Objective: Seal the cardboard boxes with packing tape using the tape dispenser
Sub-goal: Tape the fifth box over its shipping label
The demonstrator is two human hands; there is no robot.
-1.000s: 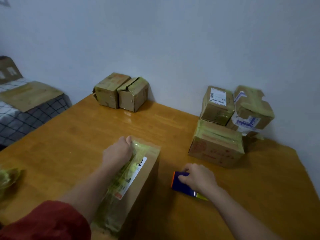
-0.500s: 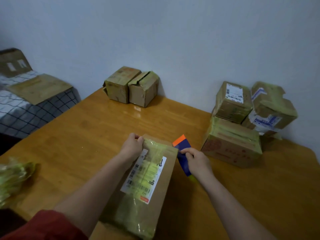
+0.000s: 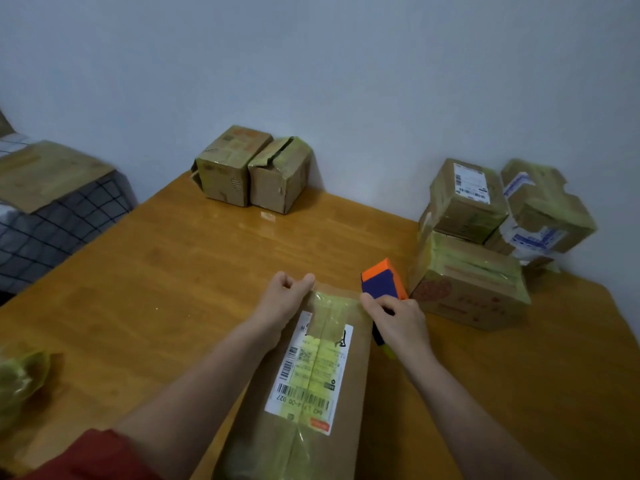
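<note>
Dispenser [image 3: 381, 284] risen off wooden table [image 3: 173, 289], right hand [image 3: 398, 317] gripping it; left hand [image 3: 284, 299] pinches box [image 3: 358, 375].

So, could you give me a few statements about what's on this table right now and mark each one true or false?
1. The right hand holds a blue and orange tape dispenser. True.
2. The left hand hangs empty in the air. False: the left hand grips the far end of the long box.
3. Two small boxes stand side by side at the wall. True.
4. The long box carries no label. False: a white barcode label lies on its top.
</note>
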